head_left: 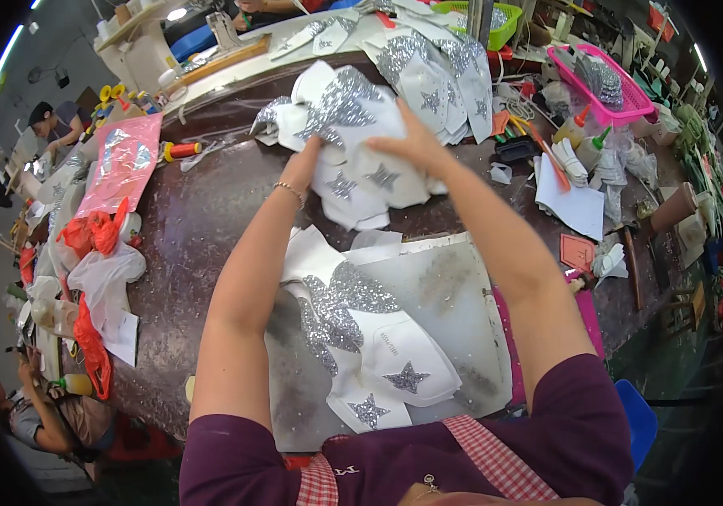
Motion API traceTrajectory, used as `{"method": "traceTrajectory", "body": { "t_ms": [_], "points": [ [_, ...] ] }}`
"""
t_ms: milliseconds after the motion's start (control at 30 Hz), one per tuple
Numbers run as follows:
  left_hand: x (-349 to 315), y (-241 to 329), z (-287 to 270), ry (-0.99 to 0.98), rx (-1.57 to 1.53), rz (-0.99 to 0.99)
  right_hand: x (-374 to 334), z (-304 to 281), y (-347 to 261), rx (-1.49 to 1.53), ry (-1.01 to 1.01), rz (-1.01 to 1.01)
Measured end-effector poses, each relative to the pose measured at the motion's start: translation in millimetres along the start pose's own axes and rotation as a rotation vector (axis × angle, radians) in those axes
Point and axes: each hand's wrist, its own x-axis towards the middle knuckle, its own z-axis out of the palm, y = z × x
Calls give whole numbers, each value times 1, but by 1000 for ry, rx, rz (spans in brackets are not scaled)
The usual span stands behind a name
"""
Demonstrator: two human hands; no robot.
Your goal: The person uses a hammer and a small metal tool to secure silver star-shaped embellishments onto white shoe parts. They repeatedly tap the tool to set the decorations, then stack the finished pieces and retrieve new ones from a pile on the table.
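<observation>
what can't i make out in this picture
Head view:
- left hand's fingers: mostly hidden behind the held pieces
- number of held pieces: they overlap
- board's near edge: partly covered by the shirt

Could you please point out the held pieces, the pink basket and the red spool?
Held pieces (346, 153): head view, on the white surface between the thumbs.
Pink basket (621, 116): head view, on its near wall.
Red spool (182, 151): head view, on the wound thread.

Dark table (184, 261), pale board (454, 282) bearing glittery pieces (368, 333)
</observation>
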Motion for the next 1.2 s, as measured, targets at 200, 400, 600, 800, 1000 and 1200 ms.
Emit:
{"method": "traceTrajectory", "body": {
  "t_ms": [200,400,600,800,1000,1200],
  "points": [
    [18,5,51,-74,108,41,-8,-58,25,107,-129,64],
    [1,15,26,-106,658,61,-15,-48,82,-185,103,-112],
    [-89,27,-51,6,1119,330,-114,-44,-3,-677,151,-249],
    [-300,58,-36,-71,1136,233,-249,7,-117,-340,-273,9],
    [-364,-52,-2,52,506,195,-256,78,-98,-327,-94,-153],
    [-349,-67,-45,289,420,328,-247,105,-100,374,-12,-98]
  ]
}}
